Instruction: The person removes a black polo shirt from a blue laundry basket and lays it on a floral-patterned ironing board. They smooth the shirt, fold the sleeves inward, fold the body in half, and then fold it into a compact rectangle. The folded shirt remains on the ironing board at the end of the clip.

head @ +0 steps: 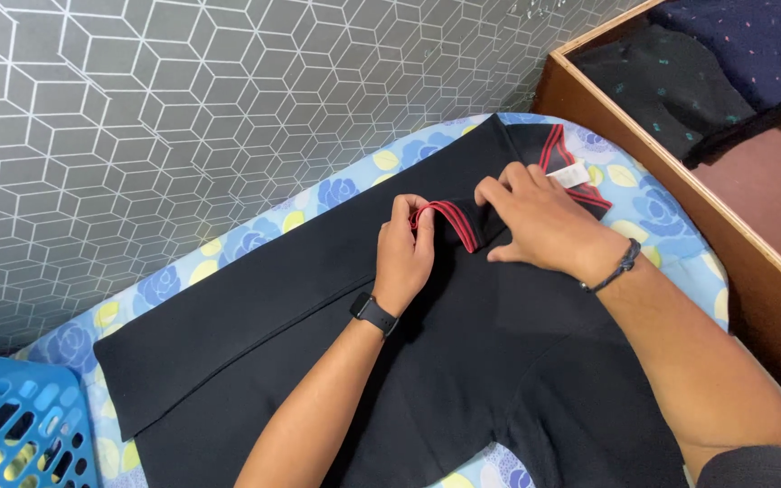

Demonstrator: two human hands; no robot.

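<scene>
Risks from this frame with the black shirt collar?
1. The left hand pinches only the red-trimmed collar; it may slip and unfold.
2. The right hand presses one spot, so the black shirt may bunch.
3. The shirt overhangs the floral ironing board and may slide.

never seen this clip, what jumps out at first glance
A black shirt lies spread on a blue floral board at centre. Both hands meet at its red-striped collar: left hand pinching it, right hand pressing beside. A blue basket sits bottom left.
</scene>
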